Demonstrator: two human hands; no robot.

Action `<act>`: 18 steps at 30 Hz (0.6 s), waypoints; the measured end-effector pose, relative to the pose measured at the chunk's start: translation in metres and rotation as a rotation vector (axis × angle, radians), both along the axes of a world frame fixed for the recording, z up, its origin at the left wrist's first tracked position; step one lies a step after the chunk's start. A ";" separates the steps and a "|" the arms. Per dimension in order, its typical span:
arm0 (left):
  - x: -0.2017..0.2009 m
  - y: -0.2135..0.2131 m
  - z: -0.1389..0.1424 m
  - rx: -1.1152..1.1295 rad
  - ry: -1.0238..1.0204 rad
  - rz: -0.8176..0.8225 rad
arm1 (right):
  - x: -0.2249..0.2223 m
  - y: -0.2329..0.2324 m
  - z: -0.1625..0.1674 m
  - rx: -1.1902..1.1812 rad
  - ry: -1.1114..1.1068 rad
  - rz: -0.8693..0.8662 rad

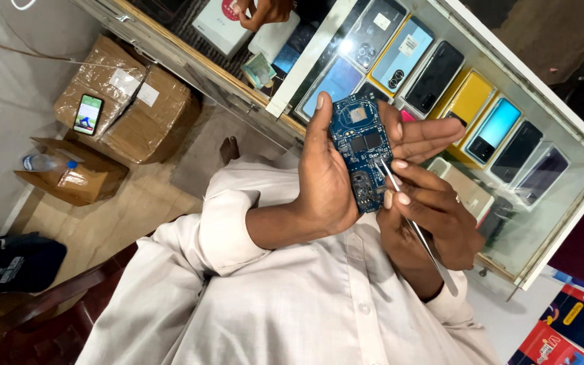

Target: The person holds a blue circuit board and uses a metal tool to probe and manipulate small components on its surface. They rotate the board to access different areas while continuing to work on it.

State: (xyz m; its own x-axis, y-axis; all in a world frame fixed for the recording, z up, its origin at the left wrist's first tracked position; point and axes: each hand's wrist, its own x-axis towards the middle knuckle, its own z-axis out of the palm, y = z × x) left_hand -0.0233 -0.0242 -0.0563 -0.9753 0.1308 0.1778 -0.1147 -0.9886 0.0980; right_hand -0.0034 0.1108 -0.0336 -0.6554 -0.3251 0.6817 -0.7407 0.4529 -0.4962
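Tweezers (410, 220) pinched in right hand (427, 223) fingers, tip touching blue board (361, 152), board clasped upright in left hand (326, 176) over the lap, glass case (562, 122) of phones beyond, cardboard boxes (130, 108) on floor.

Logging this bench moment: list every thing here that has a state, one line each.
circuit board: bare, out of any casing, held upright
left hand: gripping the board
right hand: pinching the tweezers
tweezers: tip on the board
phone on the boxes: screen lit
cardboard boxes: taped shut
plastic bottle: lying on its side
display case: filled with phones
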 end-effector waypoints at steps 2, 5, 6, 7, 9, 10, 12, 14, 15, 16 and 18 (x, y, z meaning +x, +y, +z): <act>0.000 0.001 0.000 0.008 0.005 -0.007 | 0.000 0.000 0.000 -0.008 0.002 0.008; 0.000 0.001 0.000 0.023 0.023 -0.010 | -0.001 -0.001 0.000 -0.020 0.044 -0.013; 0.000 0.000 0.000 0.017 0.026 -0.009 | -0.001 -0.001 0.000 -0.002 0.054 -0.005; 0.000 0.000 0.000 0.017 0.028 -0.013 | -0.001 -0.001 0.000 0.017 0.064 0.001; 0.001 0.001 -0.001 0.022 0.030 -0.024 | -0.002 -0.002 0.000 0.027 0.088 -0.004; 0.000 0.001 -0.001 0.025 0.032 -0.026 | -0.002 -0.002 0.001 0.014 0.100 -0.012; 0.000 0.001 -0.001 0.027 0.036 -0.028 | -0.003 -0.003 0.001 -0.003 0.115 -0.008; 0.000 0.000 -0.002 0.015 0.046 -0.023 | -0.002 -0.003 0.002 -0.005 0.124 0.007; 0.000 0.000 -0.002 0.008 0.053 -0.018 | -0.002 -0.003 0.002 0.007 0.096 -0.004; -0.001 0.000 -0.002 0.008 0.052 -0.019 | -0.002 -0.003 0.002 0.019 0.067 -0.013; -0.001 0.002 -0.002 0.010 0.042 -0.022 | -0.001 -0.002 0.002 0.026 0.066 -0.016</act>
State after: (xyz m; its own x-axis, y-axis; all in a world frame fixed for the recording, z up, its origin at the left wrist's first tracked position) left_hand -0.0247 -0.0227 -0.0581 -0.9639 0.1501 0.2199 -0.1323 -0.9868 0.0937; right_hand -0.0049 0.1083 -0.0315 -0.6147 -0.3329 0.7150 -0.7638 0.4774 -0.4343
